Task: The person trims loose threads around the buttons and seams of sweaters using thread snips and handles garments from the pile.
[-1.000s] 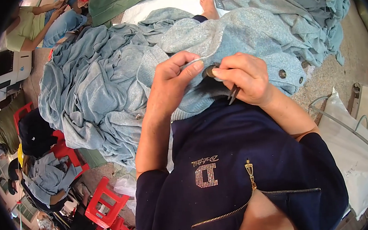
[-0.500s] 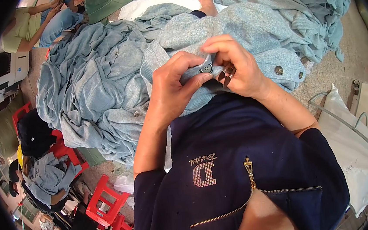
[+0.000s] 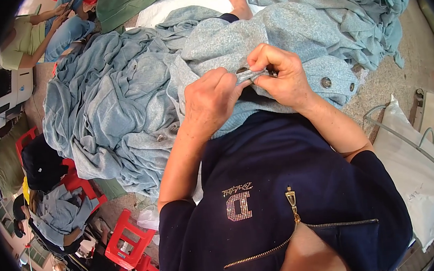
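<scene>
A light grey-blue knit cardigan (image 3: 224,42) lies bunched over my lap. My left hand (image 3: 209,99) is closed on the folded edge of its button band, thumb and fingers pinching it. From the other side my right hand (image 3: 285,80) pinches the same edge between thumb and forefinger, so the two hands nearly touch. A small dark object (image 3: 272,72) shows behind the right fingers; most of it is hidden and its kind cannot be made out now. Further along the band, to the right, sit a large dark button (image 3: 326,82) and a smaller button (image 3: 352,87).
A heap of grey-blue knitwear (image 3: 100,104) spreads to my left, with more knitwear (image 3: 341,16) at the far right. A bare foot (image 3: 239,2) rests beyond. Red stools (image 3: 129,241) stand at left, a white sack (image 3: 416,169) at right. Another person (image 3: 38,37) sits far left.
The edge between my hands has turned, and the dark button there no longer faces me. My right fingers have come down onto the edge. Dark pointed blades seen at that hand are now mostly hidden.
</scene>
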### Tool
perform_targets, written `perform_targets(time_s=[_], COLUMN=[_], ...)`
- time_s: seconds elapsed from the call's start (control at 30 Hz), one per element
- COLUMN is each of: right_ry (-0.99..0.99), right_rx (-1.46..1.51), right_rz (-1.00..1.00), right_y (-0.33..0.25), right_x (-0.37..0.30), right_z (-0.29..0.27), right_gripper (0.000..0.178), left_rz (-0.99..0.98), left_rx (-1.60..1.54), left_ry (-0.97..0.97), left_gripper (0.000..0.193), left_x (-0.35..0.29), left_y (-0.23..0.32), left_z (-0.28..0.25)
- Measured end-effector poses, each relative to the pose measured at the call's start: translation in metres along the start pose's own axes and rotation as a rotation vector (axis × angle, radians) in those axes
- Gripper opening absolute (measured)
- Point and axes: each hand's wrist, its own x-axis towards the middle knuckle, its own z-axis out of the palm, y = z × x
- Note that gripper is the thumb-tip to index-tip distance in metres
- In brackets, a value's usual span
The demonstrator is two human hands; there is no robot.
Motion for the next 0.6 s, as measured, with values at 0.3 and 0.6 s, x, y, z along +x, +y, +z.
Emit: perform_targets(time_s=[0.3,0.6], right_ry=[0.031,-0.171], right_rx=[-0.367,-0.693], right_rz=[-0.223,0.012], right_y=[0.002,0.024], right_x=[-0.009,-0.040], right_z=[-0.004,-0.064], right_gripper=[0.025,0.029], left_rz=[0.001,-0.306], left_rx=[0.002,0.032], left_ry=[0.005,-0.271], left_gripper=[0.018,0.016], left_x=[-0.006,-0.075], left_y=[-0.011,-0.070], left_z=[0.010,-0.034])
